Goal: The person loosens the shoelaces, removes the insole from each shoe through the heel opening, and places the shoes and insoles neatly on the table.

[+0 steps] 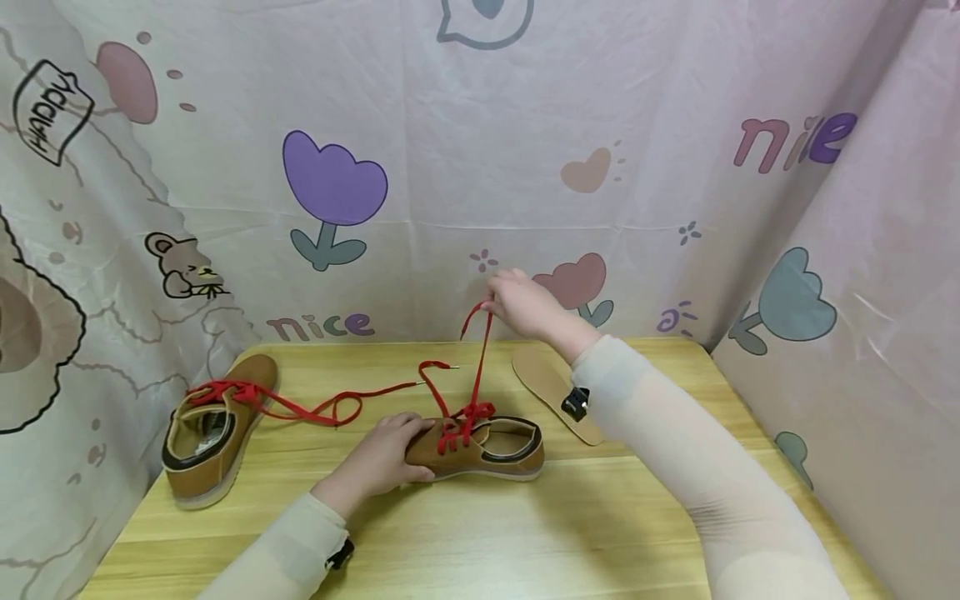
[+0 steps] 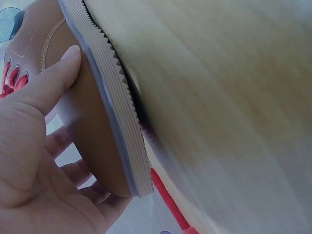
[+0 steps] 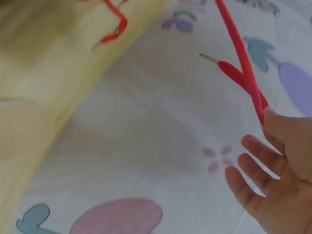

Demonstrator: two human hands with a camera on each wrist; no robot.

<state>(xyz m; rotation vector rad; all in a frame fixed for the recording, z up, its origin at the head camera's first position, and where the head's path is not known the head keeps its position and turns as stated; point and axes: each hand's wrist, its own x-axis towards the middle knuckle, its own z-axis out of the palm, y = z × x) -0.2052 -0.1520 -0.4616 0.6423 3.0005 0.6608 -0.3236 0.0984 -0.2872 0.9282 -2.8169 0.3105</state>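
A brown shoe [image 1: 480, 454] with red laces stands mid-table, its toe toward the left. My left hand [image 1: 386, 454] grips the toe end; the left wrist view shows the thumb [image 2: 61, 73] on one side and the fingers curled round the other. Above the shoe, my right hand [image 1: 517, 304] pinches a red shoelace [image 1: 482, 358], which runs taut up from the eyelets. Its tipped end [image 3: 234, 73] hangs free past the fingers. The lace's other end [image 1: 431, 367] lies loose beside the shoe on the table.
At the left sits a second brown shoe [image 1: 217, 446], its long red lace [image 1: 322, 415] trailing over the wooden table [image 1: 480, 542]. A tan insole [image 1: 543, 383] lies behind the right forearm. Patterned cloth [image 1: 465, 150] hangs behind and at both sides.
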